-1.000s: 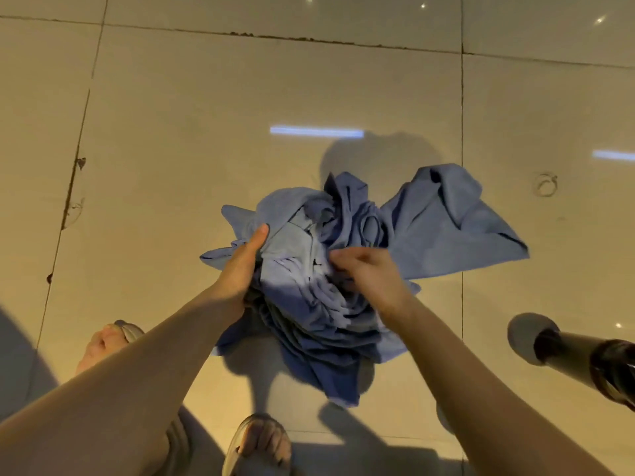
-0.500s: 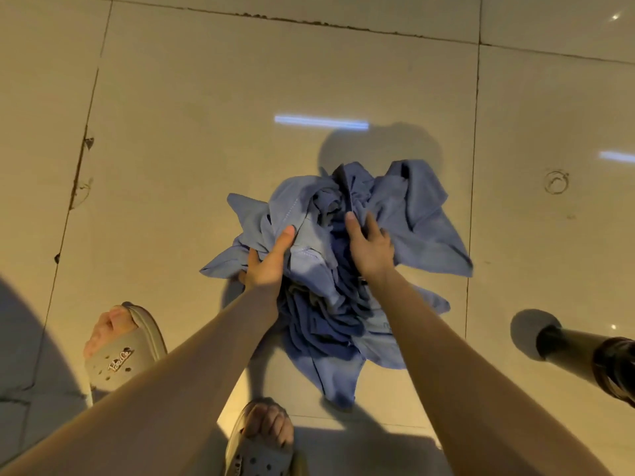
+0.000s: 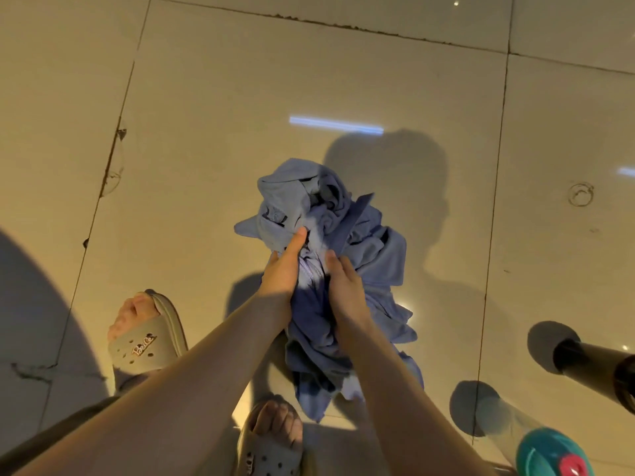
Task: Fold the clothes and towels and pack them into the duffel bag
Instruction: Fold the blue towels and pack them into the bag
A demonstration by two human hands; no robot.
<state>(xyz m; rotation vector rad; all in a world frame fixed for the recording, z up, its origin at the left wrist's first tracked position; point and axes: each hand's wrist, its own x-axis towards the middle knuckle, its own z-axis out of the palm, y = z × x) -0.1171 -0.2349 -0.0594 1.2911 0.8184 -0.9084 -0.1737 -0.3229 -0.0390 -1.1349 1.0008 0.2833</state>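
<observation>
Tiled floor: a wide stretch of tile ahead and to the left. Blue clothes are gathered in one bunch at centre, ragged lower edge near the sandal. Left hand and right hand grasp the bunch side by side. Two bottles stand near its right edge, not touching.

Warm, dim light on the glossy floor. A glare streak just beyond the cloth, hard shadow to its right. Edges bend.
</observation>
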